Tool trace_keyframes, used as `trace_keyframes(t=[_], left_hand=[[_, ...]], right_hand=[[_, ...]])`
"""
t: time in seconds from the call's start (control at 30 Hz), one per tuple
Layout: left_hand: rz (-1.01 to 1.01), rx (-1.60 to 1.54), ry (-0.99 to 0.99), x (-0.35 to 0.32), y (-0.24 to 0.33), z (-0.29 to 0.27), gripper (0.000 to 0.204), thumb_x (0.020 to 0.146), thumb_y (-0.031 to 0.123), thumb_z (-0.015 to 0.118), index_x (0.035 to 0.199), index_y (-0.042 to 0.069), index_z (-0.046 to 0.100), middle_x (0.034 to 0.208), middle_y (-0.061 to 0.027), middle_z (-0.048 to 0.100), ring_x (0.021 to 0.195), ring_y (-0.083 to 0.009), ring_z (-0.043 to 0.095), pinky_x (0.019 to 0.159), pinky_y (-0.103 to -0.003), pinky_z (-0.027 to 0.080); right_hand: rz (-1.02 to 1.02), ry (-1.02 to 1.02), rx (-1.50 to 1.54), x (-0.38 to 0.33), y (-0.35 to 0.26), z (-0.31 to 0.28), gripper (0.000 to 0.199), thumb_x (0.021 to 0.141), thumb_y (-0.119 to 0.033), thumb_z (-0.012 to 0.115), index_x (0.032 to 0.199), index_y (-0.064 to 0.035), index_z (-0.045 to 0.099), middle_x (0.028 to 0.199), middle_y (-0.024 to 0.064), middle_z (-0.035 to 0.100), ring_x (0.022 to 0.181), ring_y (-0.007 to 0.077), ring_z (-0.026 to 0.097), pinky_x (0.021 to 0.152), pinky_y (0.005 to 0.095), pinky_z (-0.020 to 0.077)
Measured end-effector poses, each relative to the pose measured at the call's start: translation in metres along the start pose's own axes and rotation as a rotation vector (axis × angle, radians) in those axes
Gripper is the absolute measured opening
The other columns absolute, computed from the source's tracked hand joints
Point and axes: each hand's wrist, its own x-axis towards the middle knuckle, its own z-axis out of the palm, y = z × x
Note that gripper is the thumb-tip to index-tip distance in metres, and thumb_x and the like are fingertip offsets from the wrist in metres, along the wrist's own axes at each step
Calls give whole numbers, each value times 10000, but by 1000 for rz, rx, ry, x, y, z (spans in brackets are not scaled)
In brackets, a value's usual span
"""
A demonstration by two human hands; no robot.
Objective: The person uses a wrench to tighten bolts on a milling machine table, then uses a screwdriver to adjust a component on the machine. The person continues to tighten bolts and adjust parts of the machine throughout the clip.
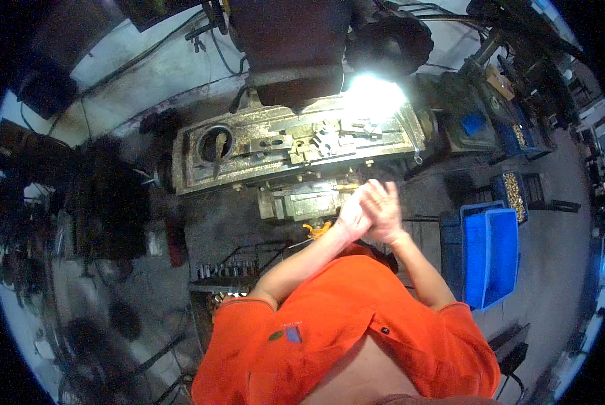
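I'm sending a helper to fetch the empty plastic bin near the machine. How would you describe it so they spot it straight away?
Start at the big grimy metal machine table lit by a bright lamp, in front of the person in the orange shirt. Look to the person's right of their pressed-together hands, on the floor: the bright blue plastic crate stands there. Unlike the smaller dark bins beyond it, which hold brass-coloured parts, it looks empty.

Both hands pressed together in front of the chest

The left hand [353,214] and the right hand [385,210] meet palm to palm, touching along their length, with the fingers [390,191] loosely spread and pointing away from the body. The right hand lies slightly over the left. Both forearms are bare and rise from short orange sleeves, bent at the elbows and angling inward so the wrists come close together just below the joined palms. Neither hand holds anything.
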Motion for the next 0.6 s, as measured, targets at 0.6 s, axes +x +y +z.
trace_keyframes(t=[0.6], left_hand=[[420, 1388, 356, -40, 94, 0, 361, 881, 306, 434, 1081, 21, 529, 956, -126, 620, 863, -178, 595, 814, -333, 449]], right_hand=[[974, 183, 2107, 16, -23, -73, 776, 667, -409, 639, 1272, -23, 343, 1190, 189, 476, 984, 298, 532, 846, 452, 437]])
